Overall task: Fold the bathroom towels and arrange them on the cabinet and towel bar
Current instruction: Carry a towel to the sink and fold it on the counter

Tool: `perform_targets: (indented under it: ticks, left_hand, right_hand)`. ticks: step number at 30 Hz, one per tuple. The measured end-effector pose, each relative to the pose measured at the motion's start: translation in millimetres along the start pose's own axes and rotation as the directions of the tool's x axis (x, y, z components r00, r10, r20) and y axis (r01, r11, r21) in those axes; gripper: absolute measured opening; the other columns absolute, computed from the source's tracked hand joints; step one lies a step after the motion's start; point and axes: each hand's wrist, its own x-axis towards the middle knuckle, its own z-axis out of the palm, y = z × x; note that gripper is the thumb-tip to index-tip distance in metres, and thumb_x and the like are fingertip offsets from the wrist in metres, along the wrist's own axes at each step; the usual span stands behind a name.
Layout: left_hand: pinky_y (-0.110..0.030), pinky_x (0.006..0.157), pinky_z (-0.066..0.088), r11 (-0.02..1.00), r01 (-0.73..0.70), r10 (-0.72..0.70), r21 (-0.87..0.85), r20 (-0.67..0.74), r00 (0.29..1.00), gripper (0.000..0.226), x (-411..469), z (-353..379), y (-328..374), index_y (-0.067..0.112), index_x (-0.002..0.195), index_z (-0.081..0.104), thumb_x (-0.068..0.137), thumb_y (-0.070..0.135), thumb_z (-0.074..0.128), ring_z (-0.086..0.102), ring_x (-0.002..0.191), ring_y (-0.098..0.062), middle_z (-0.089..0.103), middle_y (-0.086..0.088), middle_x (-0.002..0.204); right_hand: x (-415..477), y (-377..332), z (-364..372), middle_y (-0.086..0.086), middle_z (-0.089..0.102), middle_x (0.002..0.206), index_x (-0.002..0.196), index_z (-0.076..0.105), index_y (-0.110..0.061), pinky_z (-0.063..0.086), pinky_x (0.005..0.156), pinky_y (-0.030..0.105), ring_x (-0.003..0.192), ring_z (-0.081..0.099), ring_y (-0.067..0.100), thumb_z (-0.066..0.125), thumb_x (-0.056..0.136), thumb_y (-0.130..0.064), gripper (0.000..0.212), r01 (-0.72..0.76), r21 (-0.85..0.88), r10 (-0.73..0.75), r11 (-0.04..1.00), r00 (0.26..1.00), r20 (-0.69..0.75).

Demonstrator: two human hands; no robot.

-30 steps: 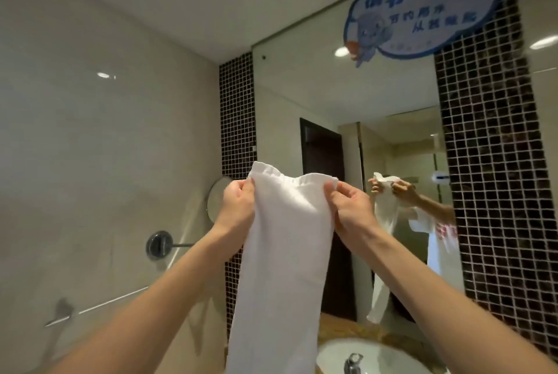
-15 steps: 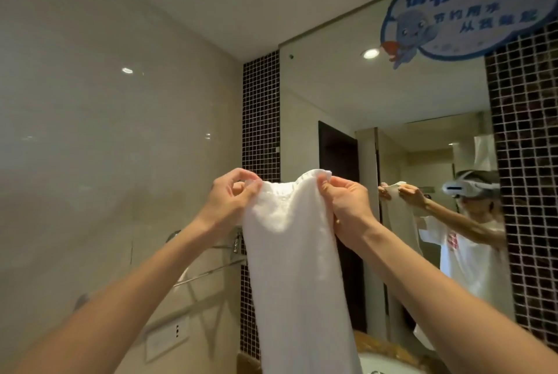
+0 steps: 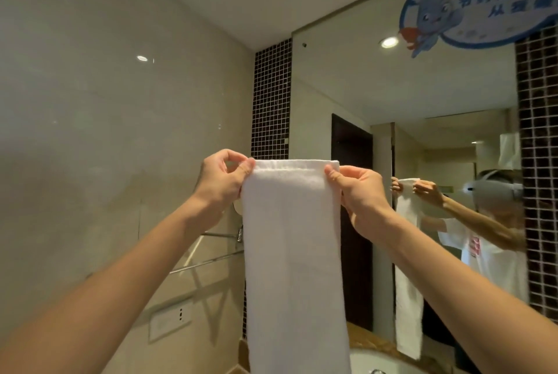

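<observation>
Hands up high at the head camera, and a white towel (image 3: 294,252) hangs between them as a long narrow strip, running down past the bottom edge of the frame. Left hand (image 3: 222,181) pinches the top left corner between thumb and forefinger, closed tight on the cloth. Right hand (image 3: 359,192) does the same at the top right corner, fingers curled over the hem. That top edge is stretched flat and level between the two grips, and the towel falls straight, in front of the mosaic tile strip (image 3: 271,101) and the mirror (image 3: 422,132). Behind the towel on the left wall, a chrome towel bar (image 3: 208,263) runs across, partly hidden by the cloth. Below it sits a wall socket plate (image 3: 170,320). Low on the right, the rim of a white basin (image 3: 371,361) peeks out beside the towel. Up top, a blue cloud-shaped sticker (image 3: 483,2) sits on the mirror.
</observation>
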Motion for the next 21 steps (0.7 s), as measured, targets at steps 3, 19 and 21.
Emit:
perform_targets:
  ticks: [3,19,21]
  left_hand:
    - [-0.032,0.059,0.054,1.000,-0.023,0.023,-0.016,-0.037,0.999,0.006,-5.9,6.0,7.0,0.020,0.083,0.064,0.086,0.018,0.069,0.063,0.062,-0.015,0.069,-0.005,0.077]
    - [-0.023,0.051,0.053,0.996,0.011,-0.006,0.085,-0.061,0.998,0.011,-78.3,-1.1,57.3,0.013,0.073,0.068,0.075,0.011,0.078,0.063,0.054,-0.006,0.068,0.008,0.057]
    - [-0.025,0.053,0.054,0.997,0.016,-0.010,0.078,-0.074,0.997,0.011,-89.7,-5.6,59.5,0.012,0.073,0.068,0.074,0.011,0.079,0.063,0.055,-0.007,0.069,0.008,0.058]
  right_hand:
    - [1.4,0.4,-4.9,0.007,0.069,0.097,0.108,0.065,-0.012,0.060,0.071,0.032,0.087,0.069,0.022,0.071,0.084,-0.016,0.025,0.006,0.060,-0.006,0.998,1.000,0.004]
    - [-57.2,-16.3,-12.6,0.005,0.071,0.094,0.099,0.070,-0.012,0.059,0.069,0.028,0.088,0.070,0.019,0.064,0.091,-0.017,0.012,0.042,-0.091,-0.040,0.995,0.999,0.030]
    - [-70.5,-21.7,-11.3,0.005,0.071,0.094,0.099,0.070,-0.012,0.060,0.070,0.028,0.088,0.070,0.019,0.061,0.093,-0.016,0.012,0.038,-0.097,-0.034,0.995,0.999,0.041]
